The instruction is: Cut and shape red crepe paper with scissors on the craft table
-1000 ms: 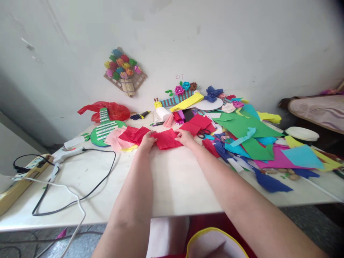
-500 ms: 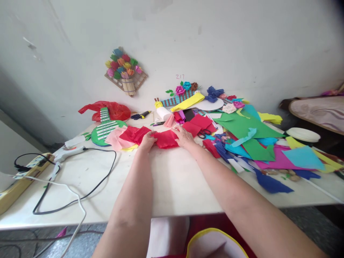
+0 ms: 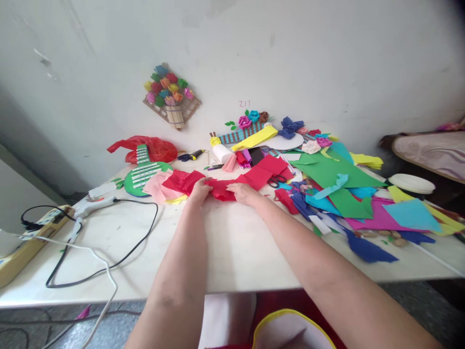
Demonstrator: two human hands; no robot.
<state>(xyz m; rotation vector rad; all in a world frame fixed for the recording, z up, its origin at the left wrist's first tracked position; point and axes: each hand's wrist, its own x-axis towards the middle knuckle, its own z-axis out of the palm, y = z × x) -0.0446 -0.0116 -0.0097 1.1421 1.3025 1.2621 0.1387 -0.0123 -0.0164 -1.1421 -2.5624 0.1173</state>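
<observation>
A long strip of red crepe paper [image 3: 222,189] lies across the table's middle, wrinkled on the left and smoother toward the right. My left hand [image 3: 199,189] is closed, pinching the strip at its near edge. Just to the right, my right hand [image 3: 244,193] has its fingertips closed on the same strip, pointing left. Pale pink crepe paper [image 3: 159,188] and a bit of yellow paper stick out beneath the strip's left end. Black-handled scissors [image 3: 277,181] lie by its right part.
At left are a green paper guitar [image 3: 145,175], a white glue gun [image 3: 93,206] with a black cord, and a power strip [image 3: 32,242]. Green sheets [image 3: 337,167] and many coloured scraps cover the right. A white roll [image 3: 222,153] and a utility knife [image 3: 196,154] lie behind.
My right hand has shifted left and slightly down along the red crepe paper, closer to my left hand. The stretch of paper between them is shorter and more bunched. My left hand stays put.
</observation>
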